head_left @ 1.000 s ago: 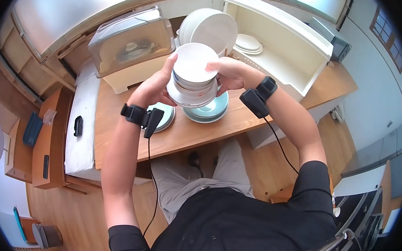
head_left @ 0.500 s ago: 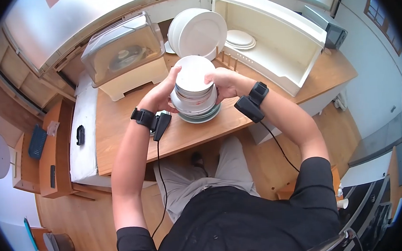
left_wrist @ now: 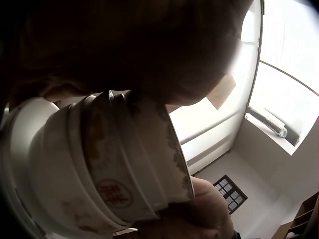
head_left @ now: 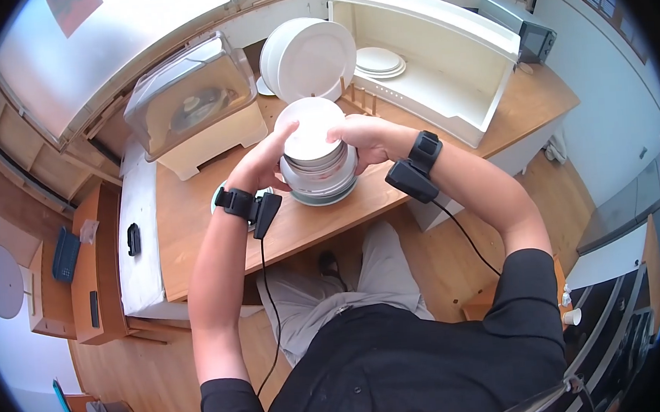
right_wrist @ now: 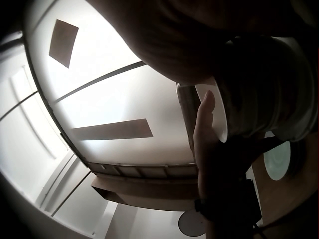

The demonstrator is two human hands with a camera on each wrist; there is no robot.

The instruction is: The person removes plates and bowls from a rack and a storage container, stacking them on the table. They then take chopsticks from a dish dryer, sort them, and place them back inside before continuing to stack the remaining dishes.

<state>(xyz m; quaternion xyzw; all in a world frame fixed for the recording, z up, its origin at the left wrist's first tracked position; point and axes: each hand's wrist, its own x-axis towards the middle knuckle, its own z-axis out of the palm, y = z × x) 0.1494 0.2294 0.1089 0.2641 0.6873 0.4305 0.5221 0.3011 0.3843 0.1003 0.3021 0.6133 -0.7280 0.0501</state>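
Note:
Both hands hold a stack of nested white bowls [head_left: 312, 134] from either side, over the front part of the wooden table. My left hand [head_left: 269, 158] grips its left side, thumb on the rim of the top bowl. My right hand [head_left: 363, 136] grips the right side, its thumb also over the rim. Floral bands and a red round mark show on the bowls' outer walls [left_wrist: 112, 191] in the left wrist view. Below, the stack overlaps grey-green plates [head_left: 328, 198]. Beside them a pale green plate [right_wrist: 277, 160] is partly hidden by the left wrist in the head view.
Behind the hands, large white plates [head_left: 314, 60] stand upright in a wooden rack [head_left: 361, 99]. A cream shelf unit [head_left: 484, 111] at the right holds small plates [head_left: 381, 62]. A clear-lidded dish box [head_left: 192, 101] stands at the left, and a microwave [head_left: 536, 38] at the back right.
Both hands have lowered the bowls toward the table's front, and the stack now covers most of the green plates under it. The head view has shifted to the right.

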